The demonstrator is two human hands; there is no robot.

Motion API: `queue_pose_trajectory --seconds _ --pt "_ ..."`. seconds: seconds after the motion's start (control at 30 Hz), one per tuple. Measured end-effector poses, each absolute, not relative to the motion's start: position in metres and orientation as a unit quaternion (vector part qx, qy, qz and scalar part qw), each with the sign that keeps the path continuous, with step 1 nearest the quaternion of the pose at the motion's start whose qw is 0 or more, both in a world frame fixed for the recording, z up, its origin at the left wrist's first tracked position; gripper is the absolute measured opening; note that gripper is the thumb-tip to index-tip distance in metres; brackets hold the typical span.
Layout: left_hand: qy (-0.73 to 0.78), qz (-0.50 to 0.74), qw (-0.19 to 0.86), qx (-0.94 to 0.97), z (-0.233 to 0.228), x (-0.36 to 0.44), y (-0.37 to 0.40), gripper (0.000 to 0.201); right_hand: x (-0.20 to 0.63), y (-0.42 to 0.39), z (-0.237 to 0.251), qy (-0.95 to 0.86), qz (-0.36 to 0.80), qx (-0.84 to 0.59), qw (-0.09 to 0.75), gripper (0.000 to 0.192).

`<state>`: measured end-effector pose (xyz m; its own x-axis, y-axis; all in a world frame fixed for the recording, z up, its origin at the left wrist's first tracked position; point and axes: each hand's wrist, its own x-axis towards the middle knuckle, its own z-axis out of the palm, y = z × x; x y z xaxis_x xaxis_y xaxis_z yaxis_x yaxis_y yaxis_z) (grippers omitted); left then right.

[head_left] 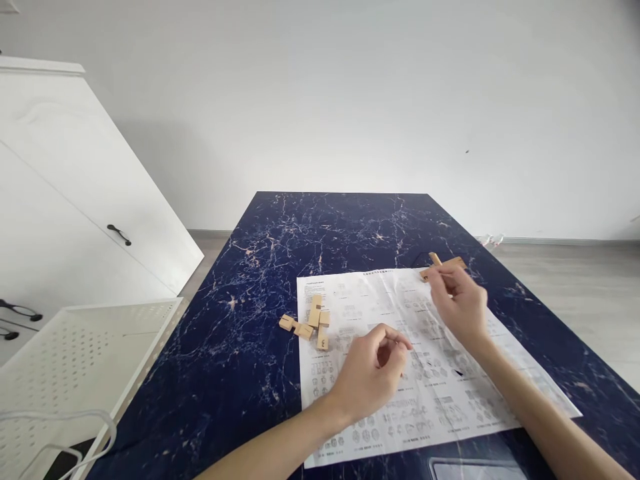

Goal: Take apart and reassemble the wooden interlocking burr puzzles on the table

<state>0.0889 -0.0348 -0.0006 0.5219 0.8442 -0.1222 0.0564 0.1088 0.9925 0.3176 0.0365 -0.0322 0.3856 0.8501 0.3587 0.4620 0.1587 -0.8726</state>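
The hands work above a large printed sheet (pixel 360 440) on a dark blue marbled desk (pixel 240 373). The left hand (pixel 375 370) hangs over the middle of the sheet, fingers loosely curled, with only a narrow space between thumb and fingertips; whether anything small is inside, I cannot tell. The right hand (pixel 459 303) reaches to the far right corner of the sheet, thumb and forefinger close together at a few light wooden pieces (pixel 456 262) — the fingers hide part of them, so I cannot tell whether one is gripped. One of these pieces tilts up just beyond the fingertips, and another lies flatter to its right. A thin dark cord (pixel 419 256) curves just left of them.

A cluster of notched wooden blocks (pixel 315 312) lies to the left of the left hand, partly on the sheet's left side and partly over its edge onto the desk. The sheet shows rows of small diagrams and creases, and a small black patch (pixel 459 373) near its middle right.

To the left stand a white cabinet (pixel 65 180) with black handles (pixel 119 235) and, nearer, a white perforated panel (pixel 65 363) with a white cable (pixel 60 415) — beyond the desk rises a pale wall (pixel 340 100).
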Motion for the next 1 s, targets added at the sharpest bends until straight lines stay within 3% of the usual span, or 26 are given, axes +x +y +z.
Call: queue_pose_trajectory --seconds 0.27,1.0 --pt "0.382 0.306 0.619 0.615 -0.004 0.091 -0.035 0.018 0.294 0.029 -0.042 -0.728 0.178 -0.558 0.356 0.024" --pt "0.357 0.269 0.546 0.708 0.0 0.093 -0.037 0.025 0.283 0.026 -0.046 -0.815 0.08 -0.51 0.265 0.025"
